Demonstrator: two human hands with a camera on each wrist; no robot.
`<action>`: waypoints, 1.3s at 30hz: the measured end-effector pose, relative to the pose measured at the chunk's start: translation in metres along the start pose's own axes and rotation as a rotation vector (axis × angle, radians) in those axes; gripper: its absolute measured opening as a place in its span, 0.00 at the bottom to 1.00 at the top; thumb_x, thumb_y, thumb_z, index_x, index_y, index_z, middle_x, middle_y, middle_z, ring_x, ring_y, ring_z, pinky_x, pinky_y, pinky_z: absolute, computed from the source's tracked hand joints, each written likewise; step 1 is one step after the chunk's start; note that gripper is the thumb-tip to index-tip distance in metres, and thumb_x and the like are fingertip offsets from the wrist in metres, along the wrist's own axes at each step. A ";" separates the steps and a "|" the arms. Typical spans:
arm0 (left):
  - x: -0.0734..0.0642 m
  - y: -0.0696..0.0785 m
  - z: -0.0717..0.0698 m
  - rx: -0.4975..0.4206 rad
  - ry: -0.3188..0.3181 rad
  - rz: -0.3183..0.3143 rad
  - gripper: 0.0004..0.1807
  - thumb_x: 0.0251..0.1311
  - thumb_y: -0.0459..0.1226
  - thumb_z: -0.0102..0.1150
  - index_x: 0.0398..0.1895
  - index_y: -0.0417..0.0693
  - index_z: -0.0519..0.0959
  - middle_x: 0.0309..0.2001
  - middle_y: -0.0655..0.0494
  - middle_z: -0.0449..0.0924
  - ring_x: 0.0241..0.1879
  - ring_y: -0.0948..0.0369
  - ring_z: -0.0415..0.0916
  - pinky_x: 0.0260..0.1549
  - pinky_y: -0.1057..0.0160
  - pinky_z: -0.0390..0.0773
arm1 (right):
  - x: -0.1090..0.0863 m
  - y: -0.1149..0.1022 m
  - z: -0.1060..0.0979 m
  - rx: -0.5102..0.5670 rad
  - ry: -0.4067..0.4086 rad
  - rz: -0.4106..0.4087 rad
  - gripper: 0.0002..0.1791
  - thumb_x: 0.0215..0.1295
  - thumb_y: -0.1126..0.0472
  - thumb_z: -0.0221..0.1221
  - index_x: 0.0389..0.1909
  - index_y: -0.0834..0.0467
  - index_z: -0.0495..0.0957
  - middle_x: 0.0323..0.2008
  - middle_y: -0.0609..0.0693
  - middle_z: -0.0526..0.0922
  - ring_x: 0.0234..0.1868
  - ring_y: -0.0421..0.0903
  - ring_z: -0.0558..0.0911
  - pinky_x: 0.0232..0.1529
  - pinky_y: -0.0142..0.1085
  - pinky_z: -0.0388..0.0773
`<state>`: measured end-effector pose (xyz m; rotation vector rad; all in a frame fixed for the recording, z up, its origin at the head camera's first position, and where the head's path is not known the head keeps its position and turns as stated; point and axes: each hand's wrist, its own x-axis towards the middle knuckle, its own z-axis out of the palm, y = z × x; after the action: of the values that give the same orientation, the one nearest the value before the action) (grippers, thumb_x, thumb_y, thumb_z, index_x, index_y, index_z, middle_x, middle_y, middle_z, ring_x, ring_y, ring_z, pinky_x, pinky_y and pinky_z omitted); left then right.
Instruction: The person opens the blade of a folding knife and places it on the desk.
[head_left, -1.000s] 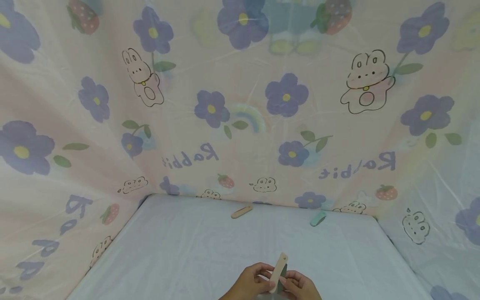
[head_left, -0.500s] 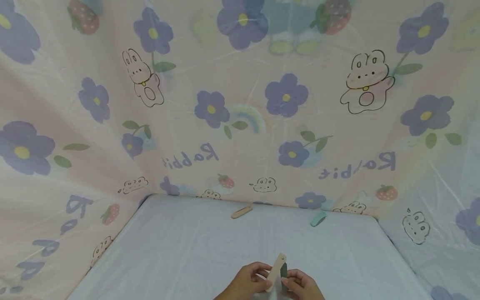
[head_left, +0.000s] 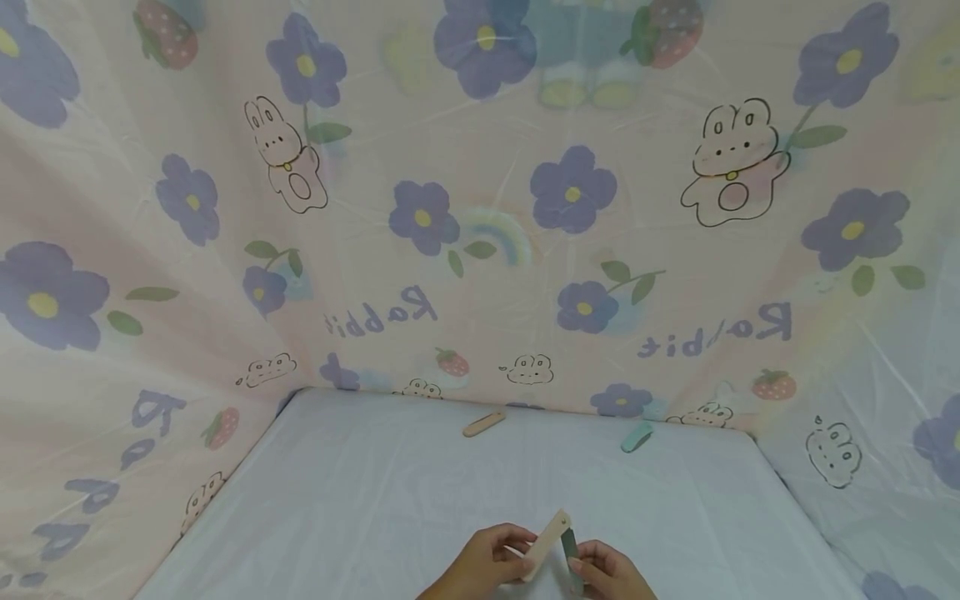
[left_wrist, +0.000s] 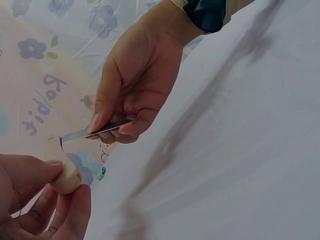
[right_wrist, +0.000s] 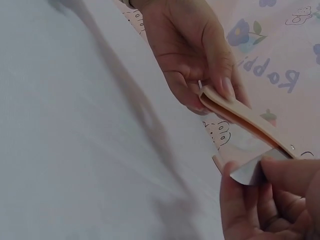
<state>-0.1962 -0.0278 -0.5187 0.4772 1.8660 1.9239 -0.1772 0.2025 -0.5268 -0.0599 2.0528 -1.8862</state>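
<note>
My left hand [head_left: 490,560] pinches the beige handle of a folding knife [head_left: 550,540] between thumb and fingers. The right hand [head_left: 607,573] pinches the metal blade [head_left: 572,557], which looks dark in the head view and shiny in the right wrist view. Blade and handle meet at a pivot at the top, spread in an upside-down V. A long slot runs along the handle [right_wrist: 245,119] in the right wrist view. In the left wrist view, the left fingers [left_wrist: 75,210] hold the handle and the right thumb [left_wrist: 102,107] lies on the blade.
A beige slotted folding piece [head_left: 483,424] lies near the back edge of the white-covered table [head_left: 375,492]. To its right lies a similar teal piece [head_left: 637,437]. Curtains [head_left: 495,275] printed with flowers and rabbits hang at the back and both sides.
The blade has swung further out of the handle, widening the angle between them. My hands have moved slightly apart. Both pieces at the back have stayed still.
</note>
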 end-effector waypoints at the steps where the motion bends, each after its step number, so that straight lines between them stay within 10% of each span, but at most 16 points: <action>1: 0.000 0.000 -0.001 0.002 0.003 -0.002 0.16 0.51 0.37 0.62 0.44 0.44 0.76 0.37 0.54 0.76 0.35 0.60 0.75 0.33 0.62 0.77 | -0.001 -0.001 -0.001 -0.012 -0.002 0.001 0.20 0.58 0.55 0.57 0.40 0.69 0.69 0.28 0.49 0.74 0.31 0.44 0.74 0.33 0.36 0.74; 24: -0.010 -0.006 -0.021 0.001 -0.057 0.018 0.16 0.53 0.40 0.59 0.44 0.41 0.76 0.39 0.51 0.76 0.37 0.58 0.75 0.33 0.63 0.77 | -0.002 0.000 -0.008 -0.141 -0.024 -0.061 0.22 0.56 0.51 0.58 0.40 0.67 0.73 0.31 0.52 0.78 0.31 0.46 0.75 0.28 0.32 0.73; 39: -0.017 -0.006 -0.035 0.033 -0.058 -0.090 0.12 0.55 0.38 0.57 0.42 0.45 0.77 0.38 0.52 0.77 0.37 0.58 0.74 0.35 0.61 0.77 | -0.005 -0.002 -0.011 -0.211 -0.113 -0.099 0.17 0.58 0.54 0.56 0.39 0.64 0.76 0.31 0.52 0.78 0.30 0.46 0.76 0.30 0.33 0.72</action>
<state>-0.1998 -0.0665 -0.5251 0.4469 1.8528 1.8049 -0.1759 0.2146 -0.5235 -0.3186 2.1981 -1.6718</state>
